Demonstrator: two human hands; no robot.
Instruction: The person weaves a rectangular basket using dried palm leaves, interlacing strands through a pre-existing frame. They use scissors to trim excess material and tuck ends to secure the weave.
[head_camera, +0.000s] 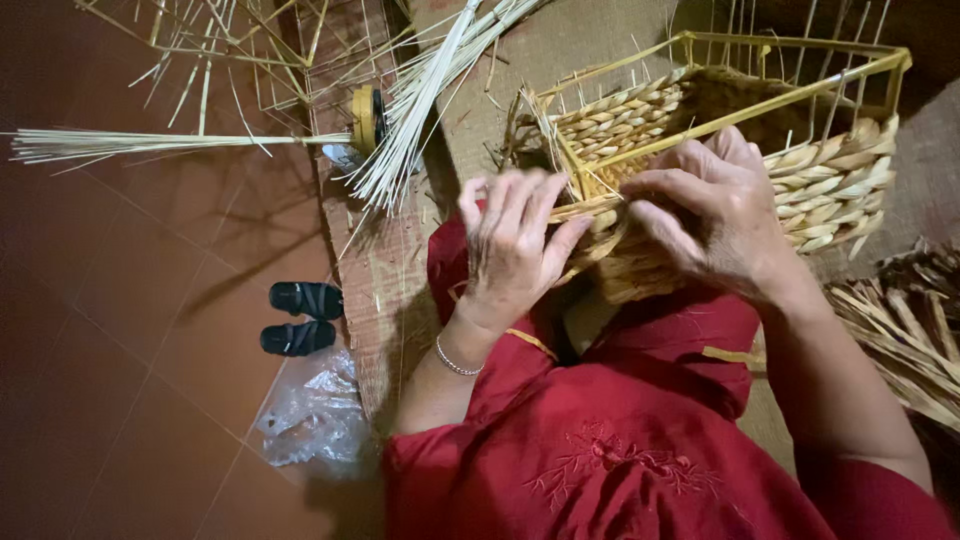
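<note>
A half-woven basket (640, 120) with a yellow wire frame (800, 85) and braided straw sides rests against my lap. My left hand (512, 245) grips a pale braided straw strand (585, 212) at the basket's near corner. My right hand (715, 215) presses on the woven wall beside it, fingers pinching the same strand. Both hands are close together, nearly touching. I wear red clothing and a thin bracelet on the left wrist.
Bundles of pale straw stalks (420, 90) fan across a woven mat (385, 270). A yellow tape roll (366, 118) lies among them. Black sandals (300, 318) and a crumpled clear plastic bag (315, 410) sit on the red tile floor (130, 330). Dried leaves (910, 340) are piled at right.
</note>
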